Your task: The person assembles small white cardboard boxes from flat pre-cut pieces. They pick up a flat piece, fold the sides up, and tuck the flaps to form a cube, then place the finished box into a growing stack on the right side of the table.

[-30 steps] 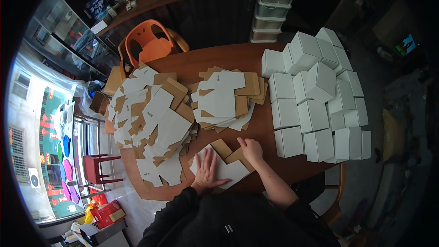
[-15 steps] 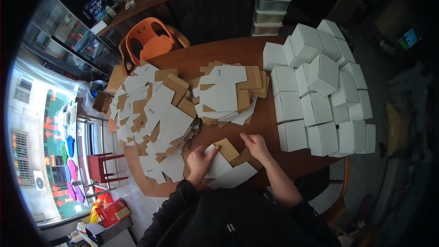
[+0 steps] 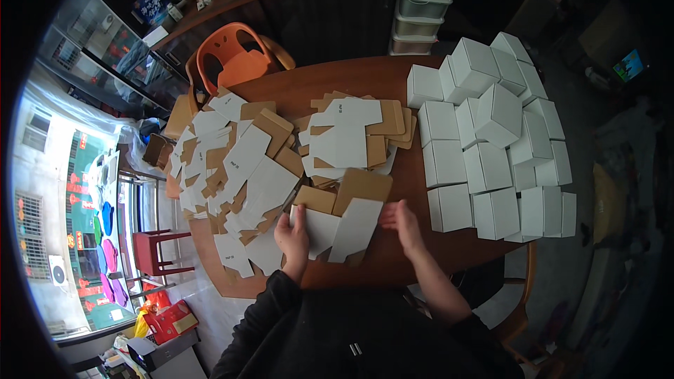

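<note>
Table (image 3: 386,78) of brown wood is before us. White boxes (image 3: 484,168) pile up along its right edge. One heap of flat cartons (image 3: 260,186) occupies the left edge, and a smaller stack (image 3: 339,146) blocks the space behind one white-and-brown carton (image 3: 359,224) near the front edge. Our left hand (image 3: 292,242) holds this carton's left side; our right hand (image 3: 405,224), uncurled, is just beside it.
</note>
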`<state>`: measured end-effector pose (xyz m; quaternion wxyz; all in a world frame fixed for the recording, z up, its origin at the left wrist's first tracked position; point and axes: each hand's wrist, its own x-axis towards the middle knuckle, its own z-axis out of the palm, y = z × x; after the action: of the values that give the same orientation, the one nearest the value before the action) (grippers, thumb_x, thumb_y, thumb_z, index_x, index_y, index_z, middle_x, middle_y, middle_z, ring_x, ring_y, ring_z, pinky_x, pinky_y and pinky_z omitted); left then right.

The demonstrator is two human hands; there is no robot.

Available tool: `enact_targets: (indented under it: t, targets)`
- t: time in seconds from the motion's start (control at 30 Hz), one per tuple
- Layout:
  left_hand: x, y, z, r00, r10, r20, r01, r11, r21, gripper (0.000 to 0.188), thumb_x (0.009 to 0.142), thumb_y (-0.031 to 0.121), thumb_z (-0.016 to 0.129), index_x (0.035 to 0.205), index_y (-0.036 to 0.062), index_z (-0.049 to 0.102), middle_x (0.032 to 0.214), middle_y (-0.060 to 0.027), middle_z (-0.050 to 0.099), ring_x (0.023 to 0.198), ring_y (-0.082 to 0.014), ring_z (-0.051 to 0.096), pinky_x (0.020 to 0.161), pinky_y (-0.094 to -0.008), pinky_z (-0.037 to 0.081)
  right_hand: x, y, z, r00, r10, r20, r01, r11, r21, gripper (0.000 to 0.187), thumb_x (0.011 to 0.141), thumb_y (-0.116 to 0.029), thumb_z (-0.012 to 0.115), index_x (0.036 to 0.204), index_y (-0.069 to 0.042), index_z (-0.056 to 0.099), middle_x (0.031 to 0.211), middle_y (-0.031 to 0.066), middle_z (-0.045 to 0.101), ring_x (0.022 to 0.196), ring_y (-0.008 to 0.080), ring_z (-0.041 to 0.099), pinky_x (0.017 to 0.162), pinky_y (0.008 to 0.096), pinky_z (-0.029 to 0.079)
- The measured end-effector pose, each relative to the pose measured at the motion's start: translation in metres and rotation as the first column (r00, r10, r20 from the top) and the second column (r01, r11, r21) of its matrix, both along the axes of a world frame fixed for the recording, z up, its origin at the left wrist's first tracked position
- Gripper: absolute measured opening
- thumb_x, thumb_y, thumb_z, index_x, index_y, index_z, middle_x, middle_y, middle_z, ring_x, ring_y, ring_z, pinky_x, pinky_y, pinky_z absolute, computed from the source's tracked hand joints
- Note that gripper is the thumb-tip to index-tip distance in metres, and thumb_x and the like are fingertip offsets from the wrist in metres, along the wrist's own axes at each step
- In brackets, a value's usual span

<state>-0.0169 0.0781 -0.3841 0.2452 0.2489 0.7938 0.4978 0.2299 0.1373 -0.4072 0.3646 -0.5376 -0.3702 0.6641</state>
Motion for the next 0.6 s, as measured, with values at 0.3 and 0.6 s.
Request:
enact_targets:
  t: [0.3, 0.6]
  targets:
    - [0.039, -0.017, -0.008, 0.84, 0.06, 0.539, -0.063, 0.998, -0.013, 0.047, 0.098, 0.043, 0.061, 0.078, 0.0005, 0.067, 0.07, 0.0029, 0.059, 0.063, -0.0056, 0.048, 0.058, -0.0246, 0.039, -0.053, -0.036, 0.009, 0.955, -0.287, 0.07, 0.269, 0.944, 0.192, 0.051, 0.108, -0.043, 0.038, 0.075, -0.005, 0.045, 0.071, -0.0056, 0.037, 0.069, 0.0062, 0.034, 0.063, 0.0263, 0.033]
    - [0.029, -0.019, -0.025, 0.837, 0.116, 0.535, -0.118, 0.993, -0.032, 0.051, 0.1, 0.049, 0.056, 0.087, 0.0, 0.065, 0.077, -0.0022, 0.066, 0.067, -0.011, 0.059, 0.061, -0.0275, 0.047, -0.044, -0.029, 0.011, 0.984, -0.172, 0.05, 0.164, 0.977, 0.132, 0.047, 0.108, -0.039, 0.042, 0.081, -0.002, 0.054, 0.073, -0.0041, 0.046, 0.071, 0.0056, 0.041, 0.066, 0.0248, 0.038]
